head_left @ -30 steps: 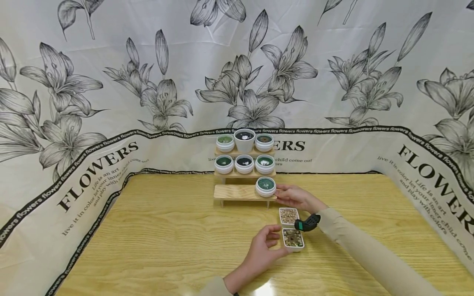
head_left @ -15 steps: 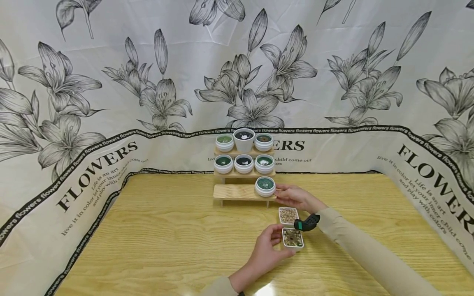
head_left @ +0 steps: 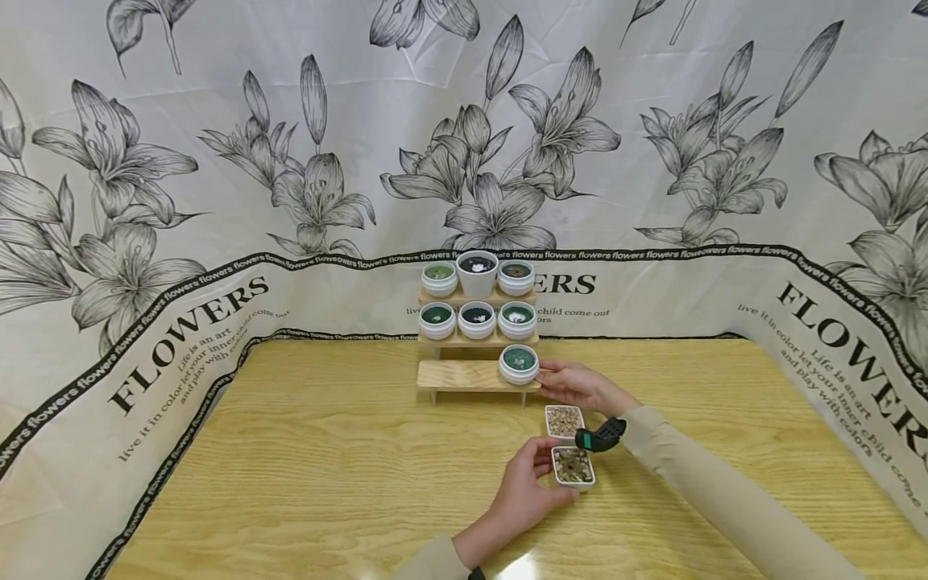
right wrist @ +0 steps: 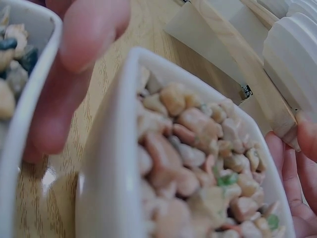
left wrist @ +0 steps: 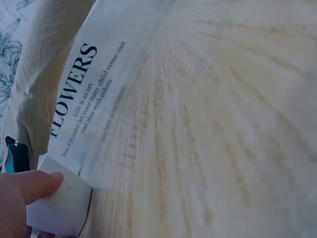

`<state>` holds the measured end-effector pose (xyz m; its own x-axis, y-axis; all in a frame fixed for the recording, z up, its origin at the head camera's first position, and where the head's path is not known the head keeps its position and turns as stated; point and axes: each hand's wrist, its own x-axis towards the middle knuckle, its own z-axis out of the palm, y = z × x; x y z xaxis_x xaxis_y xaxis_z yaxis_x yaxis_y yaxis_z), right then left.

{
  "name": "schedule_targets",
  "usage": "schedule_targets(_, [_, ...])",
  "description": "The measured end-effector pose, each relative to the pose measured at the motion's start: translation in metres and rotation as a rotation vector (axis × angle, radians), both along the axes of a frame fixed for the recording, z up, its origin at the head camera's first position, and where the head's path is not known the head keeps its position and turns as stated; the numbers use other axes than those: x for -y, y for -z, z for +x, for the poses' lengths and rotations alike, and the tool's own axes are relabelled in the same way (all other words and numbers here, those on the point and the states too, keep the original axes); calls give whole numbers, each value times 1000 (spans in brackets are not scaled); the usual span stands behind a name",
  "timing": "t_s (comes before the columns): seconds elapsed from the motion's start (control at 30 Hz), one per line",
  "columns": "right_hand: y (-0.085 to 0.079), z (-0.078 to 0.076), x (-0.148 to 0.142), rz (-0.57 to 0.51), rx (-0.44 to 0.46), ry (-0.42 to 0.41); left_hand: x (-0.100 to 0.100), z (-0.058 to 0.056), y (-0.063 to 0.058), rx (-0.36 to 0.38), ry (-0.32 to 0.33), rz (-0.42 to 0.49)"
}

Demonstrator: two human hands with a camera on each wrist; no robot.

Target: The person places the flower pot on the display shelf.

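My left hand (head_left: 525, 491) holds the nearer square white pot (head_left: 573, 467), filled with mixed dark and pale pebbles. Its thumb (left wrist: 47, 183) lies against one side of that pot and its fingers against the opposite side. My right hand (head_left: 580, 387) grips the right end of the low wooden shelf (head_left: 457, 375), thumb and fingers around the plank's corner in the right wrist view. Right beside that hand, a round white pot (head_left: 518, 365) with a green top sits on the shelf. A second square pot (right wrist: 193, 163), holding pinkish-tan pebbles, stands between the hands.
Behind the low shelf, two higher tiers carry several white pots (head_left: 477, 319), one of them taller (head_left: 477, 274). A flower-printed cloth (head_left: 326, 201) hangs around the back and sides of the wooden table (head_left: 326, 467).
My left hand has shifted slightly right and closed in around the nearer square pot, its thumb moving along the front side. The right hand stays at the shelf's end.
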<state>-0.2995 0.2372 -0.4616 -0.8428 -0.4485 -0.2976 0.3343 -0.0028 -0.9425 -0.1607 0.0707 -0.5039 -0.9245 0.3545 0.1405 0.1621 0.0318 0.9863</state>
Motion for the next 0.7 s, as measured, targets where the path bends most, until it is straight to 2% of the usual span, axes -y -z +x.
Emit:
schedule_targets(0.2, [-3, 0, 1, -23, 41, 15, 1, 2, -3, 18, -11, 2])
schedule_targets(0.3, [2, -4, -4, -76, 50, -21, 2, 2, -3, 18, -20, -2])
schedule_targets(0.43, [3, -6, -5, -68, 44, -31, 3, 2, -1, 24, -29, 0])
schedule_targets(0.5, [-2, -2, 0, -16, 54, 9, 3, 2, -1, 30, -32, 4])
schedule_targets(0.7, [-6, 0, 4, -11, 74, 28, 6, 2, 2, 22, -55, 3])
